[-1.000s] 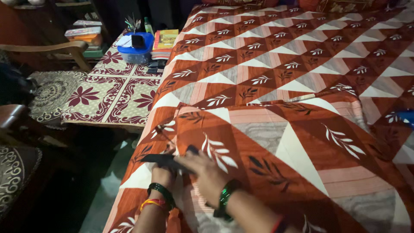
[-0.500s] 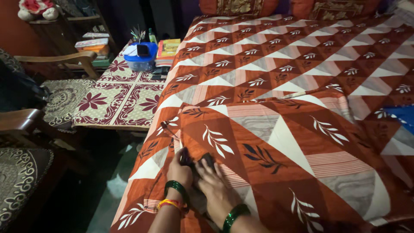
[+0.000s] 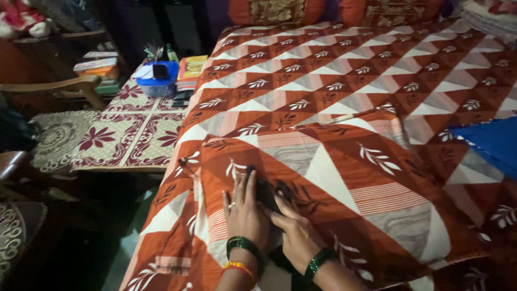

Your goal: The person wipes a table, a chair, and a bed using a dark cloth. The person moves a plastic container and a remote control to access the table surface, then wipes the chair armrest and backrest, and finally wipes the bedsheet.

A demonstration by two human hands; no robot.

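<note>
A home bedroom: patterned bedspread (image 3: 334,81), pillows (image 3: 274,9), cluttered side table (image 3: 134,129).

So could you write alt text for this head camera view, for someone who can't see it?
Two bare hands, the left hand and the right hand, each with green bangles at the wrist, lie flat, side by side, on a rust-red, white and grey leaf-patterned fabric cover on a matching bed. Left of the bed, a floral-clothed side table carries a blue plastic box.

Two hands (image 3: 245,213) (image 3: 293,231), one pillow (image 3: 344,194), two cushions (image 3: 274,9) (image 3: 393,9), perhaps one box (image 3: 157,81)
</note>
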